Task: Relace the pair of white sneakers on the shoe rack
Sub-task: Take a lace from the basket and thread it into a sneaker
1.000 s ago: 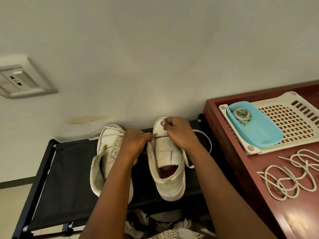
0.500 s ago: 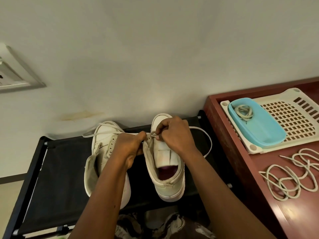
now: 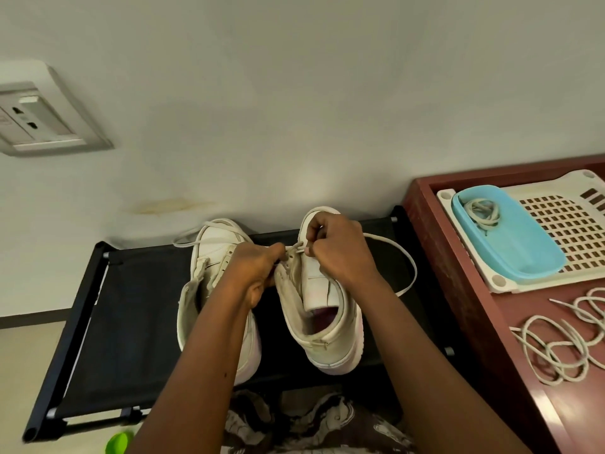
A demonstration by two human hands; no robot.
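On fabric rack (image 3: pixel 131 306), L hand (image 3: pixel 253 268) & R hand (image 3: pixel 340 253) pinch flat lace (image 3: pixel 295 248).

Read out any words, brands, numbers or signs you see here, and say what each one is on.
No text here can be read.
Wall socket: a small mark at its left edge, too blurred to read.
Tongue patch on the right-hand sneaker: nothing legible.

Wall socket (image 3: pixel 42 116) mounted upper left; yellowish stain (image 3: pixel 167 206) on wall lower down. Red-brown tabletop (image 3: pixel 491 322) at right carries white perforated tray (image 3: pixel 576 224), blue tub (image 3: pixel 523 253) resting on its left part. Green object (image 3: pixel 119 442) at bottom edge, partly cropped.
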